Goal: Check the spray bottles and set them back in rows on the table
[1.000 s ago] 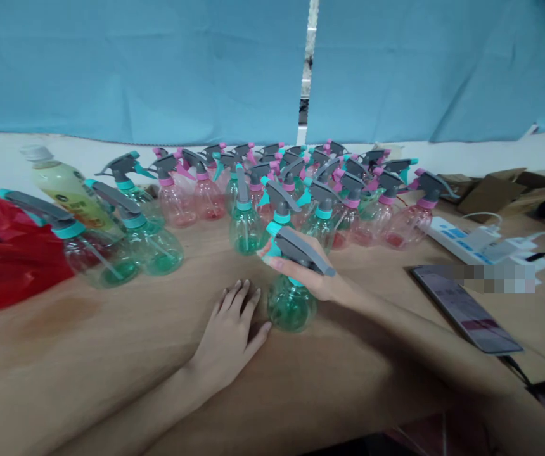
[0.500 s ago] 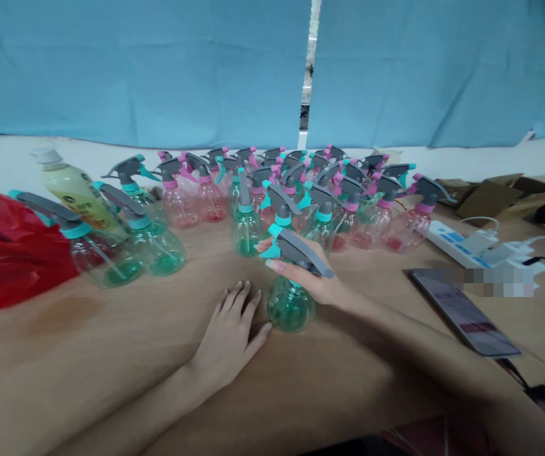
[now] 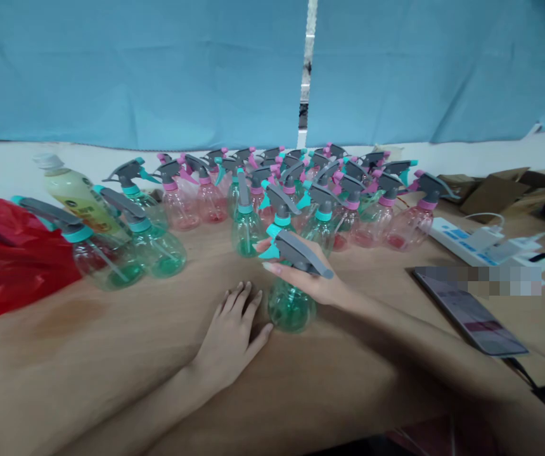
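Observation:
My right hand [image 3: 313, 275] is wrapped round the neck of a green spray bottle [image 3: 291, 309] with a grey and teal trigger head. That bottle stands upright on the wooden table [image 3: 158, 342], and the fingers hide its collar. Palm down on the tabletop, my left hand [image 3: 229, 339] lies with its fingers spread, its thumb close to the bottle's base. Just behind the held bottle stand more green spray bottles [image 3: 246, 231]. Two others, also green [image 3: 158, 250], are at the left.
Several pink spray bottles [image 3: 408, 225] crowd the back with green ones. At left are a red plastic bag [image 3: 20, 266] and a yellowish drink bottle [image 3: 80, 196]. A phone [image 3: 472, 313], a white power strip [image 3: 457, 240] with cables and cardboard [image 3: 495, 193] lie at right.
Both hands and the held spray bottle stay practically where they were. The view has shifted very slightly.

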`<action>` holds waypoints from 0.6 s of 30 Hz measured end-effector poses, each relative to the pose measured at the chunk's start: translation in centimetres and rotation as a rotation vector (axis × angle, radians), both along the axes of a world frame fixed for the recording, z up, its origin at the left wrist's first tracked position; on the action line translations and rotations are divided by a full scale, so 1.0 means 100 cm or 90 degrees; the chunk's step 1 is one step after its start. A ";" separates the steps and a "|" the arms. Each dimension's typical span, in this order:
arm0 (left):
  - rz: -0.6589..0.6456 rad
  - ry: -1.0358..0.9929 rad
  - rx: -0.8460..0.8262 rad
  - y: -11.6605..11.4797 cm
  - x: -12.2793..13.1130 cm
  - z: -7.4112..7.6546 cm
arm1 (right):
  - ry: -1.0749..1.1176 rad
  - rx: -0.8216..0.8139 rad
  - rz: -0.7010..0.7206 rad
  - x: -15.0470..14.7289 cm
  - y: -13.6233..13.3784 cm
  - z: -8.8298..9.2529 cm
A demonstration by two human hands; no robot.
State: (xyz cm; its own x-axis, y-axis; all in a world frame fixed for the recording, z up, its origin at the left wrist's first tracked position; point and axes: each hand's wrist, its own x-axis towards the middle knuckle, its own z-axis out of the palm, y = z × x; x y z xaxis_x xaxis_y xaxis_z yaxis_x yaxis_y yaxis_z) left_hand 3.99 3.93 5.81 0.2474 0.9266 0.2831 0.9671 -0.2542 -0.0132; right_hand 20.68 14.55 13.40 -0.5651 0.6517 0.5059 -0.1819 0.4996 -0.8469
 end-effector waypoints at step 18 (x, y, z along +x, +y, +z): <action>-0.003 -0.017 -0.013 0.000 -0.001 0.000 | 0.002 -0.091 0.089 0.003 0.000 0.003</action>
